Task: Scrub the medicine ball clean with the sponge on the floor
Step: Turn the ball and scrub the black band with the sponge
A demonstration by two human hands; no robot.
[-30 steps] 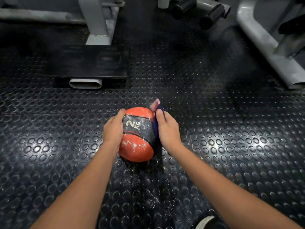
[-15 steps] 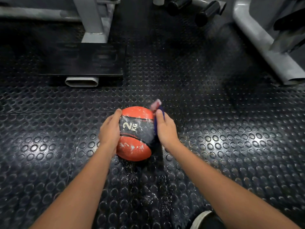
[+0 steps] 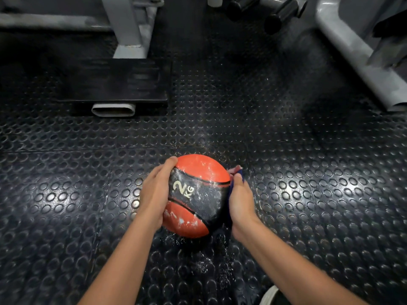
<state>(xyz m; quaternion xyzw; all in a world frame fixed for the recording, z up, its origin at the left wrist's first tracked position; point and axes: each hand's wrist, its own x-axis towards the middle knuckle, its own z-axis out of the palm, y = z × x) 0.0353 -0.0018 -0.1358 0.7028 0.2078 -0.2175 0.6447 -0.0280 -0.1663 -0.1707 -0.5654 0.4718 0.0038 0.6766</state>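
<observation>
On the studded rubber floor [image 3: 308, 194], a red-and-black 2 kg medicine ball [image 3: 196, 194] is braced between 2 hands. The left hand [image 3: 155, 194] is spread flat on its left flank; the right hand [image 3: 241, 201] is curled around a blue sponge [image 3: 236, 171], pressed against the right flank, where scrubbing is judged to continue.

Orange-and-black medicine ball [image 3: 198, 194], blue-pink sponge [image 3: 236, 171], black stud-patterned floor [image 3: 308, 194].

Ball [image 3: 198, 194]: wet, glossy rubber-like skin, scuffed white. Sponge [image 3: 236, 171]: soft blue, pink edge. Floor [image 3: 308, 194]: black studded rubber, shiny. Frame [image 3: 352, 58]: grey painted metal, dull.
</observation>
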